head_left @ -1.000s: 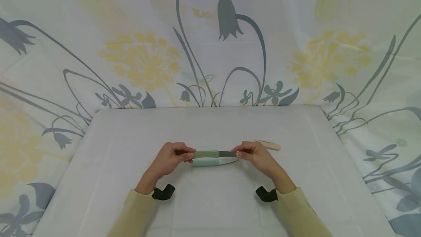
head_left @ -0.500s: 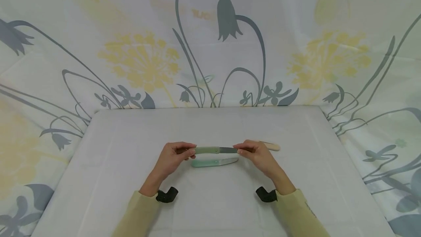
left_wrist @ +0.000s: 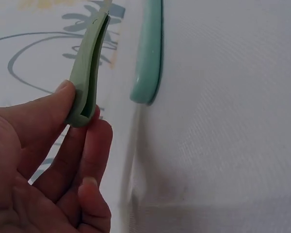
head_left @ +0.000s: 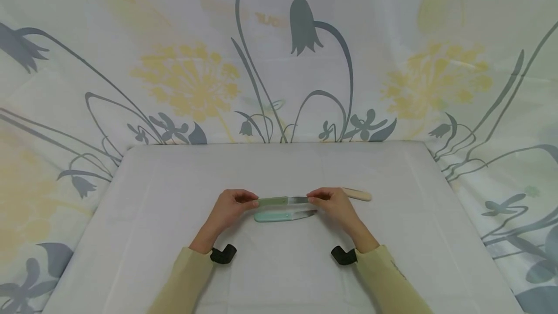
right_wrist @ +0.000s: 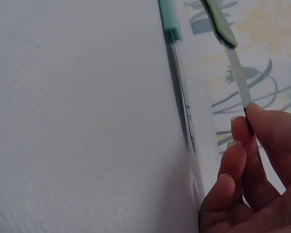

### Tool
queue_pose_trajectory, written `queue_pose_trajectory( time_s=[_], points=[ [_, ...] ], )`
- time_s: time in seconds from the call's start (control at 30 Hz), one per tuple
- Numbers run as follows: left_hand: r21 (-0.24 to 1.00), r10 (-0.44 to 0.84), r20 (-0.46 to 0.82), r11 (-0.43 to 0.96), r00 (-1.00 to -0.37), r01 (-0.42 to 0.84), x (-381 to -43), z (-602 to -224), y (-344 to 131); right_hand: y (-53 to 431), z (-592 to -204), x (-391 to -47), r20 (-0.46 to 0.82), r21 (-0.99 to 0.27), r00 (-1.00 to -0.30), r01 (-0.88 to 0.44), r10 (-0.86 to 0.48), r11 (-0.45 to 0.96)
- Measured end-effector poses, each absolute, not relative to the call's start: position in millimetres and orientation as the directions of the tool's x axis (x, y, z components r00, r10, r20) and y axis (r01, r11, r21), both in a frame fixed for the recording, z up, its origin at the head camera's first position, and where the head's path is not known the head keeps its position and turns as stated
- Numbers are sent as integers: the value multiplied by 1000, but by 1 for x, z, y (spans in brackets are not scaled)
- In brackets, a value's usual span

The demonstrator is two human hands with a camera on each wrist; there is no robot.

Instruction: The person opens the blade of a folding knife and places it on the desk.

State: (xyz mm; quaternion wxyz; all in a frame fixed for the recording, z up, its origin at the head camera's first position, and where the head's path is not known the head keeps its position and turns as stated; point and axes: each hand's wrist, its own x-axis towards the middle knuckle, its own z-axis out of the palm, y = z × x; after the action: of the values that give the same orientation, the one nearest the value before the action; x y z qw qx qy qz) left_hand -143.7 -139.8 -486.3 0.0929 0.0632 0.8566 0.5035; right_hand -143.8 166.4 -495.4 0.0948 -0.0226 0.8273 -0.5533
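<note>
One green knife (head_left: 272,201) is held in the air between two hands, over the table (head_left: 279,265), on the far side of a teal knife (head_left: 273,217) which lies there. At the left, the end of the handle (left_wrist: 83,63) is pinched by the left hand (head_left: 229,207). In the middle, compared with one second ago, the green knife seems to have been turned a little: the handle looks thinner, the blade (head_left: 297,200) is partly brighter, and a wider gap to the teal knife is seen. At the right, the blade is pinched by the right hand (head_left: 333,205), which has been shifted slightly leftward. From this it may be judged that the knife is being turned for handling, without being set down.

In the left wrist view, the blade part of the teal knife is cut off by the top edge. The tip of the green knife is covered by the right hand. Farther right, one end of a beige thing (head_left: 358,194) is also covered; whether it is another knife cannot be told.
</note>
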Motion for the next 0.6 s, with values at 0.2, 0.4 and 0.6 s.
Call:
queue_pose_trajectory(
  time_s=[0.2,0.4,0.6],
  points=[
    [857,229,-128,515,-965,8,-147,-496,-141,165,-498,-145,-150,-863,-982,73,-114,500],
    [824,219,-92,564,-971,49,-146,-500,-137,164,-499,-144,-156,-804,-981,59,-114,592],
    [805,227,-52,586,-973,94,-147,-506,-135,164,-500,-143,-152,-783,-985,66,-87,619]
  ],
)
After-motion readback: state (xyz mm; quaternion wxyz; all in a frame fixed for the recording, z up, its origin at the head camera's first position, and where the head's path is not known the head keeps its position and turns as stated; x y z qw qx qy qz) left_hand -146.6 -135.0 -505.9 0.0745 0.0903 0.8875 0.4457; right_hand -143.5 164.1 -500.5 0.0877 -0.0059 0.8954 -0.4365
